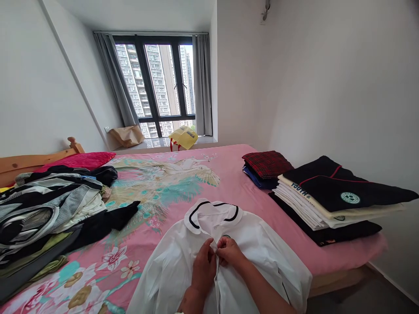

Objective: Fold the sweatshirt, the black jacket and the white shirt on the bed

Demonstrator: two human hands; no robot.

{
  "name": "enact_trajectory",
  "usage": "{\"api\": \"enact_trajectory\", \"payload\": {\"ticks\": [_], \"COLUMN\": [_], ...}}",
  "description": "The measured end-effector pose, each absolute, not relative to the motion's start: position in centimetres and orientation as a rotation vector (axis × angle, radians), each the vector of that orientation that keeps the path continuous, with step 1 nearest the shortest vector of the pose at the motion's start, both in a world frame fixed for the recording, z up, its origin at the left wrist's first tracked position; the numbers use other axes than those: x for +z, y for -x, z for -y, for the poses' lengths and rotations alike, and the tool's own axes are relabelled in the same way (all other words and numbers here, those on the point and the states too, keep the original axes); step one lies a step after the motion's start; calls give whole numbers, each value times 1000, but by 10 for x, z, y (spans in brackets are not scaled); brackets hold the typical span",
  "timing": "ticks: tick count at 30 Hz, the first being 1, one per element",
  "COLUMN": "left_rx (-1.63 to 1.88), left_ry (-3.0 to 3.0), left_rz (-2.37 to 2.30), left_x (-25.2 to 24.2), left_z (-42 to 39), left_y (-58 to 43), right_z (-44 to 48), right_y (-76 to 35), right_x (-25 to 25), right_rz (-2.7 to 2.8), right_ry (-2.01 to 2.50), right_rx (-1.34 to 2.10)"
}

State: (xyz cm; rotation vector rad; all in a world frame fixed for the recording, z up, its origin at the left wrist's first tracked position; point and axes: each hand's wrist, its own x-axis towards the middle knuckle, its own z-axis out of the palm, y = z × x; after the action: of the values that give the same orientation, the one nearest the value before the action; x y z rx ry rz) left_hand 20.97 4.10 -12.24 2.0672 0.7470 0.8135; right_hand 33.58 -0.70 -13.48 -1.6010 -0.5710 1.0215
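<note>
A white shirt [258, 244] with a rounded collar trimmed in black lies front up on the bed, its sleeves spread to both sides. My left hand [205, 266] pinches the front edge of the shirt just below the collar. Right beside it, my right hand [229, 251] grips the opposite edge of the same opening, fingertips close to those of the left. A dark badge on the chest is partly covered by my right hand. Any button between the fingers is hidden.
A heap of loose clothes [62, 209] lies on the left of the pink bedspread [225, 183]. Folded stacks, with a black garment [327, 183] and a red plaid one [268, 164] on top, stand right. A yellow bag [183, 137] and brown paper bag [127, 136] rest on the windowsill.
</note>
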Motion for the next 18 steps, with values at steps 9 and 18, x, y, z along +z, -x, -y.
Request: {"api": "enact_trajectory", "payload": {"ticks": [9,18], "left_rx": [875,874], "left_ry": [-2107,-1913], "left_rz": [-683,-688], "left_x": [-128,-123], "left_z": [-43,-42], "left_y": [-210,-210], "right_z": [11,17], "right_y": [-338,-335], "right_x": [-130,-126], "right_rz": [569,566], "right_ry": [1462,1374], "right_rx": [1061,1014]}}
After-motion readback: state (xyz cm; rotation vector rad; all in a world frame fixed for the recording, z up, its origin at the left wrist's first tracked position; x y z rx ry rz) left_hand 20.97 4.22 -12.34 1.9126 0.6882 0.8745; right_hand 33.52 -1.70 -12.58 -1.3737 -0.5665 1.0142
